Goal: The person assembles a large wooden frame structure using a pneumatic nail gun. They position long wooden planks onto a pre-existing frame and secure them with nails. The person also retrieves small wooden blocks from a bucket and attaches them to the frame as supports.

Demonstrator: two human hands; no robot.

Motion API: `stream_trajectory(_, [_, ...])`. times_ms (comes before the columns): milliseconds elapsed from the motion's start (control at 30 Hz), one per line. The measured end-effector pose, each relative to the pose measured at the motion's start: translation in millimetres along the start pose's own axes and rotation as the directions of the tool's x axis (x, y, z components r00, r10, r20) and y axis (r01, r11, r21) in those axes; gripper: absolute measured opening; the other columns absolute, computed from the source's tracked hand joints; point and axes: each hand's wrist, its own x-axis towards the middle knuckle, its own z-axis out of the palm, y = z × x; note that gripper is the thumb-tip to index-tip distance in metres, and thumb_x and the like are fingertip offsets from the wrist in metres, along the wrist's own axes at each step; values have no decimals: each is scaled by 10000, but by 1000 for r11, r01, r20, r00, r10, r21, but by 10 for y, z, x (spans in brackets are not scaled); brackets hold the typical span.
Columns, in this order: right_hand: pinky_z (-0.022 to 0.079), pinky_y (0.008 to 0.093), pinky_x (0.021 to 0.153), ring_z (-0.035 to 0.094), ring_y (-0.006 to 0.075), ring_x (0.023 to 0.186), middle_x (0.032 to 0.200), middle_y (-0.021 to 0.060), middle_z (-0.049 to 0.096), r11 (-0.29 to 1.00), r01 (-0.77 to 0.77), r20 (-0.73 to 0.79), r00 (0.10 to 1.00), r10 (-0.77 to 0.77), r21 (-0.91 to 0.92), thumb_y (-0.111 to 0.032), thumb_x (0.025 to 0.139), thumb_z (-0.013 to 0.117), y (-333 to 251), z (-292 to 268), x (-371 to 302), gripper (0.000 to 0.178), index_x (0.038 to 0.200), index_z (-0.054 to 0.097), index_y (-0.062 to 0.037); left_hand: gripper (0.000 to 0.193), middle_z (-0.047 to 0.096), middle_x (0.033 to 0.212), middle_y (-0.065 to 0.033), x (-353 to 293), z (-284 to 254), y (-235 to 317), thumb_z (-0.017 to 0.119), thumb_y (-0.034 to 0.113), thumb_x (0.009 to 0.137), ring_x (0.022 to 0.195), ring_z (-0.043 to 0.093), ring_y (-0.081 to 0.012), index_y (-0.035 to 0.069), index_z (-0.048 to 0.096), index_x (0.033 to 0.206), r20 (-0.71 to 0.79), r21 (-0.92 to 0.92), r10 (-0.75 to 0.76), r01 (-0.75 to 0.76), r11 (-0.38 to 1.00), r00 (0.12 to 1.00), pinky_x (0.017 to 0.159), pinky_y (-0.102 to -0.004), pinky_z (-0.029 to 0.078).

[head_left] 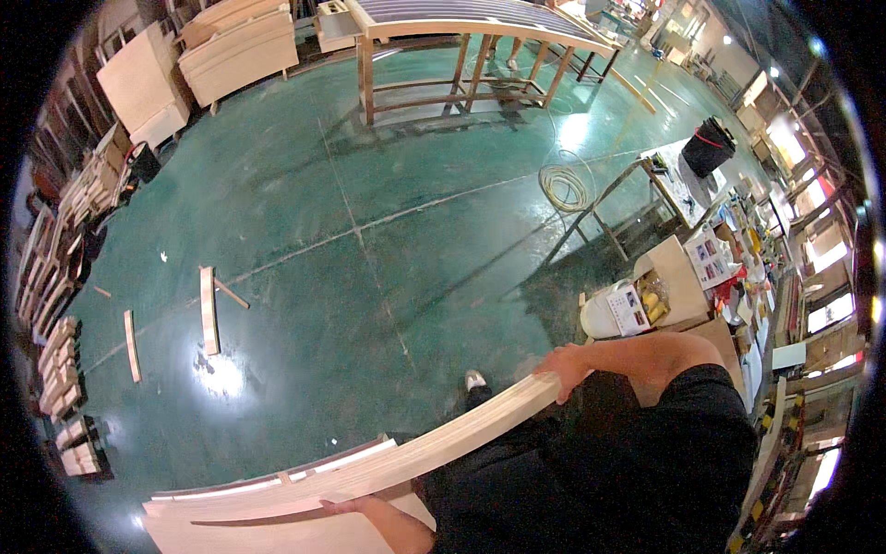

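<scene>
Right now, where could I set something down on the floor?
The widest bare patch of floor is bordered by the long table, the coil, the held boards and the wide strip. A smaller gap lies between the narrow strip and the wood stack. It's crowded right, around the box and white table.

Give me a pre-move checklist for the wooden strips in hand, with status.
1. Right hand on the strips: ok, wrapped over their right end.
2. Left hand on the strips: ok for contact at the lower edge; finger wrap cannot tell.
3. Wooden strips resting on the pale panel at the left: cannot tell.
4. Loose wood off the floor: not ok, a pale slat lies out to the left.
5. Coiled hose or cable apart from the strips: ok.
</scene>
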Motion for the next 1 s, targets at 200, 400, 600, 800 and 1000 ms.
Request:
stream_trajectory(200, [401, 552, 1061, 466, 377, 1340, 1414, 184, 522, 981, 158, -48, 987, -154, 111, -568, 627, 855, 1095, -504, 577, 1066, 1522, 422, -183, 840, 385, 1539, -179, -375, 1286, -220, 315, 724, 942, 1349, 445, -394, 121, 369, 1524, 87, 133, 225, -235, 963, 970, 1126, -573, 356])
stream_trajectory(400, [429, 546, 1034, 514, 404, 1281, 1370, 196, 560, 921, 384, -303, 887, -348, 66, -628, 621, 828, 2483, -1460, 800, 1052, 1477, 452, -147, 815, 471, 1462, -202, -1690, 3528, -27, 237, 699, 977, 1278, 532, -395, 105, 383, 1515, 118, 57, 435, -443, 894, 893, 1084, -577, 420])
stream_trajectory(600, [316, 539, 1123, 403, 376, 1363, 1452, 175, 453, 905, 425, -474, 804, -358, 37, -583, 635, 833, 3639, -2652, 732, 1105, 1537, 370, -143, 742, 585, 1311, -225, -2466, 5546, 18, 287, 583, 972, 1184, 582, -397, 5, 480, 1397, 111, -212, 524, -495, 843, 844, 1041, -539, 460])
stream_trajectory(800, [338, 559, 1098, 425, 431, 1327, 1434, 233, 456, 930, 364, -714, 640, -284, -44, -575, 620, 840, 5048, -3855, 856, 1111, 1515, 373, -113, 810, 581, 1278, -219, -2805, 7633, -801, 317, 660, 951, 1174, 588, -368, 1, 451, 1403, 444, -176, 543, -524, 833, 713, 1019, -520, 473])
stream_trajectory(1000, [330, 548, 1108, 420, 434, 1328, 1422, 249, 454, 962, 272, -732, 654, -191, -8, -538, 610, 856, 6350, -5323, 667, 1111, 1508, 369, -101, 874, 601, 1278, -265, -2912, 9674, -1690, 312, 677, 927, 1147, 601, -402, -61, 489, 1360, 500, -344, 520, -392, 853, 693, 1001, -549, 483])
